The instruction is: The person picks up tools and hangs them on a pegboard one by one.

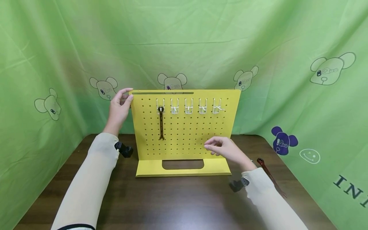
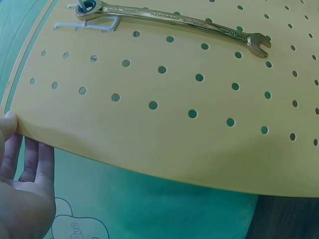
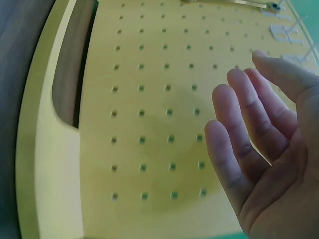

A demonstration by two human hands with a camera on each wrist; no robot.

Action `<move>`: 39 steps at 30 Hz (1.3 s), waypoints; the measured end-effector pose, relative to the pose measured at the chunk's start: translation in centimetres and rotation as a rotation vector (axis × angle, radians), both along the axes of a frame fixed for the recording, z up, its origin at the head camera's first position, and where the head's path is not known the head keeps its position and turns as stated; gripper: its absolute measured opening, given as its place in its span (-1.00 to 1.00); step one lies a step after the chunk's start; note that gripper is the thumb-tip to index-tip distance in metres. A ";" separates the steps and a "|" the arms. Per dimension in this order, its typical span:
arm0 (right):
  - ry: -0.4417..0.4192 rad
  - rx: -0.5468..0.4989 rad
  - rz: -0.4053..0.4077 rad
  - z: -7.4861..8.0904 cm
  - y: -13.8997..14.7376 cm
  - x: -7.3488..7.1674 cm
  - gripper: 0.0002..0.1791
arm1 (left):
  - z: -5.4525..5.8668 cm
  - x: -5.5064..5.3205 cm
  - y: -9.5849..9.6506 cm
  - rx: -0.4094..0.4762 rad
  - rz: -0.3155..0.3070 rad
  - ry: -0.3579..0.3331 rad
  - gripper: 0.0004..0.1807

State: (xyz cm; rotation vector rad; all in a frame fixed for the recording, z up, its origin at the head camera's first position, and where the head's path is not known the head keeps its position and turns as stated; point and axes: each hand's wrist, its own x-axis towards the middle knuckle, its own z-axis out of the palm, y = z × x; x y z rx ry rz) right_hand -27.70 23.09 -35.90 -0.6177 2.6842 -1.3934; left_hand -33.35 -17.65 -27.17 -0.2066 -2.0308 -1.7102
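Note:
A yellow pegboard (image 1: pixel 184 147) stands upright on the table. My left hand (image 1: pixel 119 107) pinches its upper left corner, thumb on the front and fingers behind, as the left wrist view also shows with the hand (image 2: pixel 27 194) at the edge. From the leftmost white hook hangs a combination wrench (image 1: pixel 161 124) by its ring end, open end down; the left wrist view shows the wrench (image 2: pixel 179 20) as shiny metal. In front of the lower right of the board, my right hand (image 1: pixel 225 147) holds nothing; its fingers (image 3: pixel 229 124) are relaxed and slightly bent.
Several white wire hooks (image 1: pixel 188 107) line the board's upper part, bare to the right of the wrench. A second wrench (image 1: pixel 268 174) lies on the dark wooden table (image 1: pixel 172 201), beside my right forearm. Green printed cloth (image 1: pixel 201 32) surrounds the table at the back and sides.

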 end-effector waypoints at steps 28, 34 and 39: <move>-0.139 0.054 -0.106 -3.5 10.8 3.0 -0.60 | 0.2 0.0 0.1 -0.001 -0.003 0.007 -0.62; -0.203 0.020 -0.115 -5.1 12.4 3.8 -0.58 | 0.1 0.1 0.1 0.009 -0.006 0.007 -0.62; -0.238 0.073 -0.164 -6.4 13.5 4.2 -0.59 | 0.1 0.1 0.1 0.009 -0.006 0.007 -0.64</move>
